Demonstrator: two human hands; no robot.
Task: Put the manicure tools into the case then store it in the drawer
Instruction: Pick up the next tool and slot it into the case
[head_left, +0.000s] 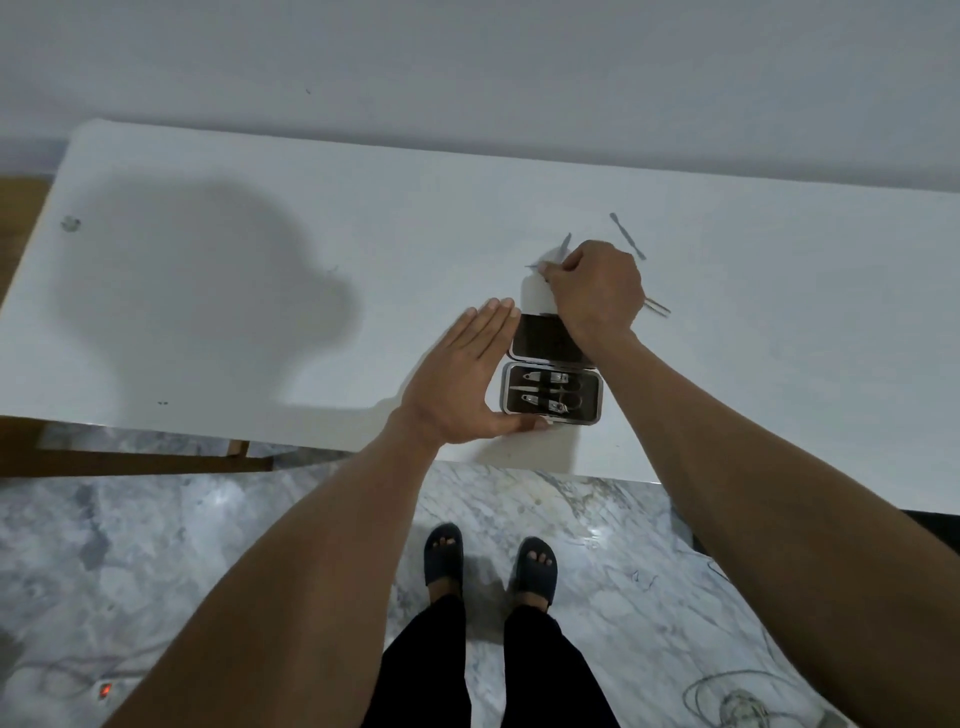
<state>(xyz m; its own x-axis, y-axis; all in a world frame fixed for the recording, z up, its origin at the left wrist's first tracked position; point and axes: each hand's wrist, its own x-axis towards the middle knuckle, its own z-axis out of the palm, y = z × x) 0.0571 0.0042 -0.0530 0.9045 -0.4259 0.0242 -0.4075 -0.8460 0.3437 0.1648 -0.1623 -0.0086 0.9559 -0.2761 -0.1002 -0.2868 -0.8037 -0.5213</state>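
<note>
An open manicure case (592, 410) lies near the front edge of the white table (260, 270). Its tray holds several metal tools (548, 391) and its dark lid (540, 338) lies flat behind. My left hand (462, 384) is flat and open against the case's left side, thumb along its front edge. My right hand (597, 291) is closed above and behind the lid, pinching a thin metal tool whose tip (532, 266) sticks out to the left. A flat metal tool (565, 241) lies beyond the hand, a double-ended pusher (627, 236) to the right, and tweezers (657, 306) by my wrist.
The table's back edge runs along a plain wall (467, 62). Below the front edge is marble floor (156, 545) with my feet in dark sandals (488, 561). A coiled cable (737, 696) lies on the floor at the lower right. Wooden table legs (130, 460) show at the left.
</note>
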